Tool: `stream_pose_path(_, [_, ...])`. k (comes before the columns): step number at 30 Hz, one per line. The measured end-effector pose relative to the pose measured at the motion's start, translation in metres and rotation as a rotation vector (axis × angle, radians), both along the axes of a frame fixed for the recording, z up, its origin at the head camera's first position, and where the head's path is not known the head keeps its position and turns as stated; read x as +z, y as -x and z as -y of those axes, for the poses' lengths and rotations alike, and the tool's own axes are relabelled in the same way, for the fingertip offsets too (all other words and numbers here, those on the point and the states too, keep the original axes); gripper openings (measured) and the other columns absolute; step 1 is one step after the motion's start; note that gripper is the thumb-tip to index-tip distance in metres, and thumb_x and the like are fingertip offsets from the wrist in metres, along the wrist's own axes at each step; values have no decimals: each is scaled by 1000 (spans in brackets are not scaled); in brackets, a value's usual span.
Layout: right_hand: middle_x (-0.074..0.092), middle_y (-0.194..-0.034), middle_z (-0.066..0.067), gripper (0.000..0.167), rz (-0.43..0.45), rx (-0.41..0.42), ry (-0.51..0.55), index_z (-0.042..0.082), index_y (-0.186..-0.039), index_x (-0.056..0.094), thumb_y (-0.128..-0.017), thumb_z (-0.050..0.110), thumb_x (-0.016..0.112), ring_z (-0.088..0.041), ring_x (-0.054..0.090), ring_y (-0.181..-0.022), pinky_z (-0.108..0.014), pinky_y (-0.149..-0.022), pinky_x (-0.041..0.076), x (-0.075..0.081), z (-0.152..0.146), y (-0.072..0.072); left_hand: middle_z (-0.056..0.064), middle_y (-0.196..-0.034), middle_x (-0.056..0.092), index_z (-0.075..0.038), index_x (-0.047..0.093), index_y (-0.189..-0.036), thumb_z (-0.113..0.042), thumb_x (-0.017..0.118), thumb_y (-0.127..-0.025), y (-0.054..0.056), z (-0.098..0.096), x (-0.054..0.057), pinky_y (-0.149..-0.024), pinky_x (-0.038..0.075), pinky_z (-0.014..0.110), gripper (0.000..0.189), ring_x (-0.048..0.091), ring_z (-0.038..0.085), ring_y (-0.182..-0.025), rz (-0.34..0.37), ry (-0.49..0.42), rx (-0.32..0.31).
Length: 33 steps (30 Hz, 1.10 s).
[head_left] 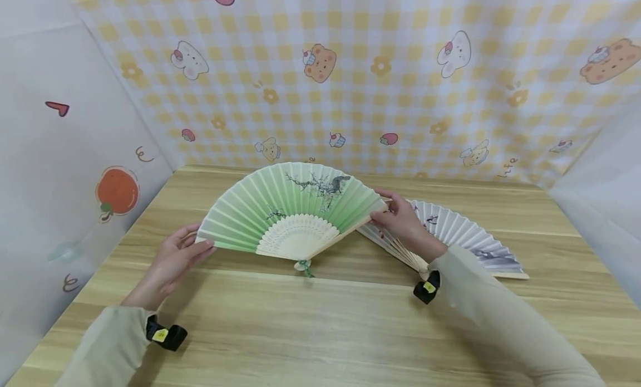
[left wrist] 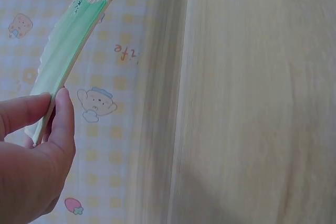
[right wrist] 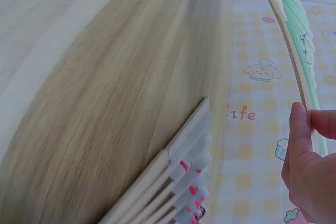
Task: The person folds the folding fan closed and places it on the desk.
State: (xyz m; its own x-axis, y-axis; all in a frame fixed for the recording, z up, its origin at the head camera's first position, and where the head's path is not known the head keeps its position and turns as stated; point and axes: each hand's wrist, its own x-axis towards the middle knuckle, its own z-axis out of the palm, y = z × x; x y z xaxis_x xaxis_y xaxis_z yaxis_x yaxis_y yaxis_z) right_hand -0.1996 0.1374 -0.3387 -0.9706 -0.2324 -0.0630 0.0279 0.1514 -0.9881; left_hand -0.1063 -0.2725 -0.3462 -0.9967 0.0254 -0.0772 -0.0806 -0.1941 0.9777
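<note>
A green folding fan (head_left: 250, 209) is spread wide, its face showing a dark blossom-branch print and a pale openwork base with a green tassel (head_left: 303, 265). My left hand (head_left: 172, 261) pinches its left end stick between thumb and fingers; the left wrist view shows this pinch on the fan's edge (left wrist: 63, 61). On the other side, my right hand (head_left: 403, 223) pinches the right end stick near its outer corner, as the right wrist view shows too. Behind my right hand and forearm a white folding fan (head_left: 463, 231) with red and grey prints lies spread on the table, partly hidden.
The wooden table (head_left: 280, 331) carries a raised seam across its middle. A yellow-checked cloth (head_left: 345, 108) with cartoon prints hangs at its back edge. White printed sheeting (head_left: 60, 153) stands along the left side, and more white sheeting (head_left: 606, 209) on the right.
</note>
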Motion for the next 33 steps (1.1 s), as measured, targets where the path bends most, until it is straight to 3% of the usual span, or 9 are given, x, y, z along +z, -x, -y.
stream_pose_path(3, [45,-94,-14,54,-17,-25,12,2,-133,34,-83,-5,54,-11,56,-71,-29,-70,52,2,-7,-3,0,-93,57,-9,46,-106,5,56,-83,2,-8,4,-77,49,21,30,58,9,-85,8,-15,-9])
stream_pose_path(9, [49,-96,-8,53,10,-25,62,1,-133,30,-86,-3,52,-15,61,-74,-29,-74,51,10,-24,-12,0,-96,57,-7,44,-110,4,55,-84,7,-21,6,-79,48,23,30,57,9,-88,-10,21,-43])
stream_pose_path(14, [50,-101,-5,54,60,-38,167,-3,-134,24,-86,-3,51,-11,60,-80,-27,-79,49,14,-38,-19,0,-97,55,-4,42,-114,2,55,-85,13,-31,8,-84,46,26,33,57,9,-89,-11,43,-57])
stream_pose_path(22, [52,-102,-5,41,119,-66,366,6,-123,35,-86,-3,52,-11,58,-86,-24,-82,47,10,-49,-24,1,-98,54,-8,44,-111,5,53,-85,16,-45,10,-84,45,25,31,57,9,-89,-6,23,-32])
stream_pose_path(28, [58,-97,-4,33,119,-85,476,10,-114,39,-86,-3,52,-12,60,-85,-21,-76,49,12,-55,-28,2,-104,50,0,33,-128,1,53,-86,18,-51,14,-89,42,26,46,56,8,-91,18,38,-1])
stream_pose_path(33, [58,-96,-6,37,130,-105,577,9,-116,38,-85,-4,54,-14,61,-85,-23,-77,48,16,-57,-30,0,-102,54,-6,41,-121,3,53,-86,20,-55,17,-87,43,24,38,56,8,-91,6,-45,23])
